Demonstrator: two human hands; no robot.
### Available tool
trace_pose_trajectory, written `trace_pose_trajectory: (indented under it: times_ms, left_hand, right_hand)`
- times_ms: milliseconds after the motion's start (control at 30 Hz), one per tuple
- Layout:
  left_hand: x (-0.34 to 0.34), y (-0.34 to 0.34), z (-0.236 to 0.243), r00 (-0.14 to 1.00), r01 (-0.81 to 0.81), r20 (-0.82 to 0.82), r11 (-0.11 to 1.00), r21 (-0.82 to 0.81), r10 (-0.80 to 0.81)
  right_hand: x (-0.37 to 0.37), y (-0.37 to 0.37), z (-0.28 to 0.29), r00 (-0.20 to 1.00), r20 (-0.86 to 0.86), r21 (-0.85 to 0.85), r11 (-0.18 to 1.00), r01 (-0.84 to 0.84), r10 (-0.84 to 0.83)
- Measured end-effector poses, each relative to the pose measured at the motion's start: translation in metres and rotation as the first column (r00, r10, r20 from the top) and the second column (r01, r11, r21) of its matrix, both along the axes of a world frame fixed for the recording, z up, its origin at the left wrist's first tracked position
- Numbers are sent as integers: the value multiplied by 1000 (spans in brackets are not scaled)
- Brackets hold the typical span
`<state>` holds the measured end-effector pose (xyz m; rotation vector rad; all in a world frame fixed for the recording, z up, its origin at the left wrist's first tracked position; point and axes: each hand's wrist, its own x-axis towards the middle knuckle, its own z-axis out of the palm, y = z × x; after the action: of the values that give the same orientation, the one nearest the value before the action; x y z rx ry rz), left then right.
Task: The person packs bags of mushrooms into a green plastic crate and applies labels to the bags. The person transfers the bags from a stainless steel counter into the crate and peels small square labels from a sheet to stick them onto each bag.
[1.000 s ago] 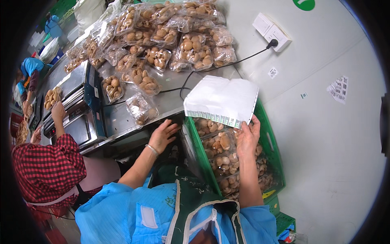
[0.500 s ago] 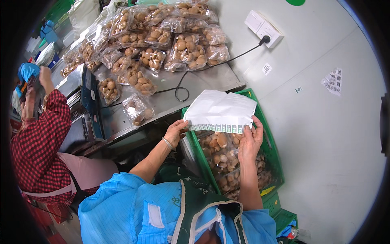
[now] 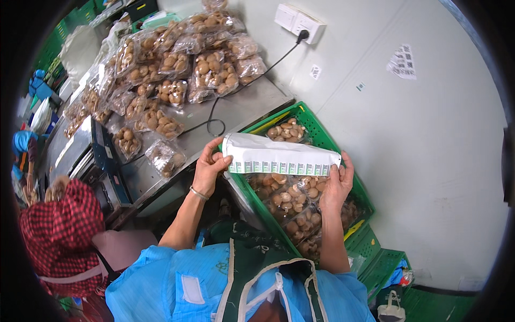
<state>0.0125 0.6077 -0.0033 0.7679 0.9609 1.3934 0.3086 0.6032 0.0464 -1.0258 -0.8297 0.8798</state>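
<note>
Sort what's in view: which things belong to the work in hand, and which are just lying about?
In hand, or likely part of it:
- white sheet, held by the left hand and right hand
- green crate beneath
- mushroom packs inside it

Seemingly just about:
- wall socket
- black plug
- torn paper on the wall

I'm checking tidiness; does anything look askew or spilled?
No spill is visible. The triangular white printed paper on the pale grey wall looks torn and tilted, and the thin black cable lies in a loose loop on the silver metal table.
</note>
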Motion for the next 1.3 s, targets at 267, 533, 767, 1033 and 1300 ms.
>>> trace_pose_trajectory:
  times_ms: [267, 533, 767, 1033, 1300]
  left_hand:
    - [13, -9, 35, 985, 91, -159, 979, 181, -62]
    - [2, -23, 108, 841, 316, -524, 910, 270, -136]
    - [-26, -36, 158, 404, 418, -854, 765, 490, 327]
    - [-39, -39, 154, 638, 368, -726, 727, 580, 256]
    - [-10, -8, 34, 784, 344, -583, 931, 122, -213]
  right_hand:
    - [35, -24, 7, 973, -214, 32, 996, -82, 87]
    - [46, -73, 72, 984, 138, -126, 988, -91, 109]
    - [40, -116, 85, 884, 430, -207, 973, -103, 185]
    - [38, -126, 79, 915, 363, 45, 978, -205, 175]
    - [45, -157, -58, 907, -68, -539, 750, -384, 415]
